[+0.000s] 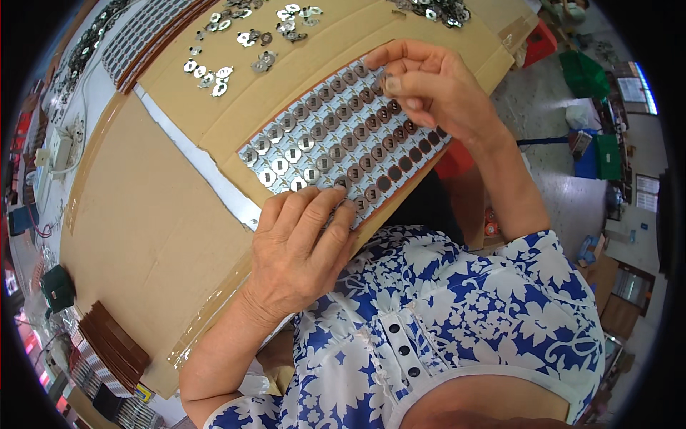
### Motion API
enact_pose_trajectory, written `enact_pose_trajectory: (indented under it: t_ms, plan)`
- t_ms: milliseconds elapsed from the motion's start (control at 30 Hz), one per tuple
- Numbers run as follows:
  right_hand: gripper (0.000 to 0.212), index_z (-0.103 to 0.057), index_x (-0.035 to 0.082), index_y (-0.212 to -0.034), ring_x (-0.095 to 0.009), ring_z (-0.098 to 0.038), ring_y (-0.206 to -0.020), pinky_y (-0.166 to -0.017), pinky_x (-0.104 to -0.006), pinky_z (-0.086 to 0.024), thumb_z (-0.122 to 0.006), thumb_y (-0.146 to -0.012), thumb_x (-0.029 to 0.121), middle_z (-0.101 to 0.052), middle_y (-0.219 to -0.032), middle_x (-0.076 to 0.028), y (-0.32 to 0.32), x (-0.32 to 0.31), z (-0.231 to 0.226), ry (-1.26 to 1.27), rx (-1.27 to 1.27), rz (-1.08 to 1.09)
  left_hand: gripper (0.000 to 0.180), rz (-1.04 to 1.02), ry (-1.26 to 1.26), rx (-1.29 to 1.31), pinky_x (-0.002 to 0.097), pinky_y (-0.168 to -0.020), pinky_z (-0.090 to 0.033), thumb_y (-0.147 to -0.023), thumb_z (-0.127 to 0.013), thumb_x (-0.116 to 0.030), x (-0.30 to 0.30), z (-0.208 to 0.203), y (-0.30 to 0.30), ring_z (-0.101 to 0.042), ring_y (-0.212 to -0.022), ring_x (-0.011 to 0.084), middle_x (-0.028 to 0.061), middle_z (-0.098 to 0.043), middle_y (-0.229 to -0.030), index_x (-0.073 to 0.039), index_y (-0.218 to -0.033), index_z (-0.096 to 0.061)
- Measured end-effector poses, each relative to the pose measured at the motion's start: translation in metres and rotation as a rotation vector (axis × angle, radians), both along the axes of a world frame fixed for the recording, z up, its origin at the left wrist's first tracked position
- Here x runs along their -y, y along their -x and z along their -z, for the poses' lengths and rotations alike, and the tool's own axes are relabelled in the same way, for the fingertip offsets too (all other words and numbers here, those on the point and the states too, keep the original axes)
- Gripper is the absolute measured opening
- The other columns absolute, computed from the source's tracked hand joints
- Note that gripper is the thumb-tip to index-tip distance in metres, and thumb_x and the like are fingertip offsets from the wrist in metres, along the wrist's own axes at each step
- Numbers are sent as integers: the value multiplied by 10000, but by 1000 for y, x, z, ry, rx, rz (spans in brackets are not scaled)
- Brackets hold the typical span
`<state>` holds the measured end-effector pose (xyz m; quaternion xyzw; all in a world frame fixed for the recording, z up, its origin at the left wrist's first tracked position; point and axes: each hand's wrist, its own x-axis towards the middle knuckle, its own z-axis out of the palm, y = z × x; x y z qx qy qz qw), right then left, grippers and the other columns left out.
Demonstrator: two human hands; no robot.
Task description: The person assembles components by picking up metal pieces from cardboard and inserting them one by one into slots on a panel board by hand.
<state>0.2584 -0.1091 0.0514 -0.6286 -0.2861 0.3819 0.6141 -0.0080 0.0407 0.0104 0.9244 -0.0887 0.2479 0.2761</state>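
Note:
A rectangular panel (pixel 287 142) with a brown edge lies at a slant before me, carrying rows of round metal discs on a pale patterned face. Several round spots in the near right rows look dark. Over the far right part of the panel, my right hand (pixel 443 89) pinches a small round metal piece (pixel 379 81) between thumb and fingers; the fingers partly cover it. My left hand (pixel 300 239) rests on the panel's near left edge, fingers bent and slightly apart. Its index fingertip touches the panel beside a disc (pixel 342 183).
Loose silver metal pieces (pixel 220 80) lie scattered on the cardboard (pixel 143 222) beyond the panel, with another pile (pixel 439 11) at the far right. Stacked panels (pixel 146 44) stand far left; brown boards (pixel 114 343) lie near left. A green crate (pixel 582 75) is on the floor.

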Motion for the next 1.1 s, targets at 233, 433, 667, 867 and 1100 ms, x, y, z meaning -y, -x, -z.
enact_pose_trajectory:
  t_ms: [233, 433, 667, 867, 1100]
  plan:
    - [196, -812, -33, -1180, -63, -622, -515, -476, -201, -459, -759, -1022, 71, -714, -728, -19, 32, 33, 6, 78, 55, 18, 531, 75, -86, -99, 576, -1161, -460, -890, -862, -177, 2, -7, -5, -645, -1393, 391, 124, -720, -1483, -57, -1394, -749]
    - [91, -778, -48, -1094, -33, -661, -641, -523, -206, -496, -748, -1020, -4, -762, -881, -26, 56, 43, 1, 192, 144, 8, 545, 85, -79, -209, 586, -1227, -411, -935, -835, -182, 4, 0, -5, -605, -1466, 353, 64, -699, -1549, -107, -1465, -732]
    - [134, -749, 6, -1058, -29, -618, -686, -585, -238, -466, -772, -949, -67, -707, -854, 5, 75, 56, 16, 205, 620, -71, 605, 58, -79, -206, 565, -1235, -407, -862, -870, -182, 7, -1, -5, -598, -1457, 302, 50, -694, -1530, -99, -1446, -736]
    - [185, -754, 16, -1067, -50, -592, -642, -565, -243, -440, -784, -928, -101, -686, -875, -5, 81, 57, 23, 123, 788, -58, 603, 52, -82, -216, 566, -1235, -406, -865, -862, -199, 9, -1, -6, -597, -1459, 298, 40, -690, -1539, -106, -1448, -741]
    - [211, -760, -18, -1103, -131, -660, -725, -603, -273, -492, -787, -919, -116, -686, -919, -66, 87, 59, 29, 97, 903, -11, 589, 36, -66, -221, 567, -1238, -407, -877, -862, -211, 10, 0, -6, -597, -1457, 297, 38, -690, -1542, -101, -1443, -744]
